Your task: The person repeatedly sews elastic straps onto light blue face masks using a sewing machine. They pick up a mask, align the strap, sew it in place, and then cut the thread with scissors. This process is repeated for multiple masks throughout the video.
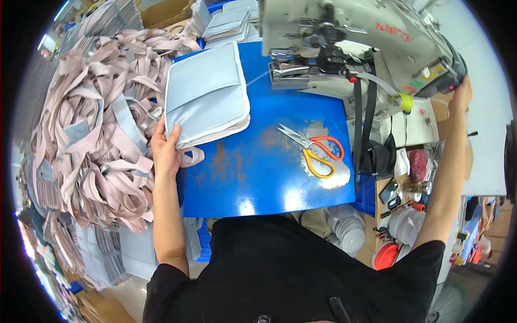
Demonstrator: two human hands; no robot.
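My left hand (168, 148) pinches the lower left corner of a light grey fabric pouch (207, 91), thumb on top and fingers underneath. The pouch has white bound edges and a seam across it; pinkish fabric shows beneath. A thread runs from its right side to the sewing machine (344, 48). At the machine's far right end, my right hand (462, 96) is closed against the dark handwheel (458, 62), its fingertips partly hidden. Scissors (307, 142) with one orange-red and one yellow handle lie open on the blue work table (258, 183).
A large heap of pink straps (102, 124) crowds the table's left side. Stacked grey pouches (229, 24) stand at the back. Black belts (363, 113) hang below the machine head. Spools and small tools (401, 215) fill a shelf on the right, above a red lid (385, 255).
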